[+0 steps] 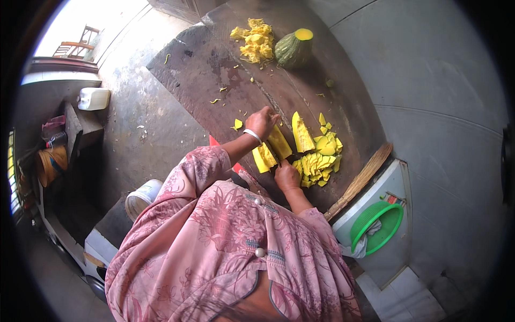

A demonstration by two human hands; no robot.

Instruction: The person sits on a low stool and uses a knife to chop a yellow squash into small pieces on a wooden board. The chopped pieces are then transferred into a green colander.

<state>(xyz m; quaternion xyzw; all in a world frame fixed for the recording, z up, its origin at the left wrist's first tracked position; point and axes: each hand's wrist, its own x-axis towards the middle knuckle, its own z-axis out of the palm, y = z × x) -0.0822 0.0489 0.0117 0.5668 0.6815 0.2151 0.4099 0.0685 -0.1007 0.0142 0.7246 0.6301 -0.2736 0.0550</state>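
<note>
My right hand [287,176] is closed around the handle of a knife [272,153], whose dark, narrow blade is seen nearly edge-on between two yellow pumpkin wedges. One pumpkin wedge [279,143] lies to the right of the blade, and another pumpkin wedge [263,158] to its left. My left hand [262,122], with a white bangle at the wrist, bends over the far end of the right wedge; its fingertips are partly hidden. A third pumpkin wedge [301,133] lies farther right. Beside it is a heap of cut pumpkin pieces [320,163], some with green rind.
On the dark tabletop [237,100], a cut green pumpkin [293,50] stands by a pile of stringy pumpkin pulp [255,40]. A straw broom [358,181] leans along the right edge. Nearby are a green plastic basket [378,229], a white bucket [143,197] and a plastic jug [93,99].
</note>
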